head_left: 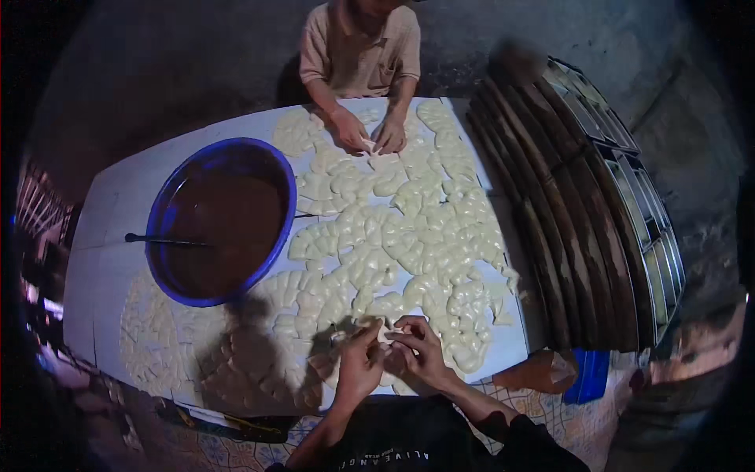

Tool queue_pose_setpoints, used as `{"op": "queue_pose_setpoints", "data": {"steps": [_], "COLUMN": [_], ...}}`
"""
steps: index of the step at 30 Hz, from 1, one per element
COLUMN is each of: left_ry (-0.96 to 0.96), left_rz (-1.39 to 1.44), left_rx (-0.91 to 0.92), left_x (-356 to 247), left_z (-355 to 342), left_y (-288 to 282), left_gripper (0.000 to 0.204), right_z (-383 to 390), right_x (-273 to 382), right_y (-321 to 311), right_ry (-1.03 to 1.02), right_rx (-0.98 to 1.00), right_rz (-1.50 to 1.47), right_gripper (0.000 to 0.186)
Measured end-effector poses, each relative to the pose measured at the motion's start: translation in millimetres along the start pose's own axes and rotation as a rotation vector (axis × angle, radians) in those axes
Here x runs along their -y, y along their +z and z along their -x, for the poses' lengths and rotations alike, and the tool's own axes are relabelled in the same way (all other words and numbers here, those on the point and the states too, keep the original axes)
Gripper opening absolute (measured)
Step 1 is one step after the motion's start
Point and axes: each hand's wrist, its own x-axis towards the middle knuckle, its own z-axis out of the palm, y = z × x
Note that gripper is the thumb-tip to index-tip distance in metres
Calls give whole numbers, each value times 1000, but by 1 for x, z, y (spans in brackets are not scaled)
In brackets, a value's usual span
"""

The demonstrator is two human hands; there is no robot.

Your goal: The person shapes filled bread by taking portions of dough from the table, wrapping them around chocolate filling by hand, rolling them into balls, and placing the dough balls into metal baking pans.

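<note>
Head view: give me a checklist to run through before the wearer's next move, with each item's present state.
1. Pale piece held: ok, left hand and right hand meet at it.
2. Firmness of that grip: cannot tell, fingers partly cover the piece.
3. Wearer's hands apart from the co-worker's hands: ok, those work at the far side of the table.
4. Bare space around the wearer's hands: not ok, pale dough-like pieces crowd that area.
5. Dark handle out of the way: not ok, it juts past the blue basin's left rim and might get knocked.
</note>
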Motion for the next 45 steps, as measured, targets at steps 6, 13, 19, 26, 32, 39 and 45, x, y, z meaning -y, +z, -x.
{"op": "queue_pose_setpoints", "data": {"steps": [6, 13, 19, 26, 32, 39, 45], "left_ry": [22, -166, 65, -56, -86, -106, -38], "left_rz": [231, 311, 532, 605, 378, 522, 430], "left_rx": [172, 263, 671, 269, 88, 46, -83], "left_x": [-2, -5, -15, -7, 12, 1, 24], "left_z": [2, 11, 12, -10, -21, -12, -11], "left_y": [24, 73, 100, 95, 47, 37, 6], "left_gripper": [18, 44, 85, 65, 43, 29, 24], "right_z": [19, 72, 126, 175, 134, 113, 137], "right_x": [6, 24, -6, -105, -117, -155, -21], "right_y": [-36, -48, -88, -145, -176, -180, -232], "right_ry": [122, 423, 774, 668, 611, 576, 789], "right_rx": [-133, -282, 138, -652, -553, -337, -781], "right_rz": [-245, -89, -839, -77, 709, 801, -82], "right_gripper": [23, 32, 45, 31, 41, 18, 23]}}
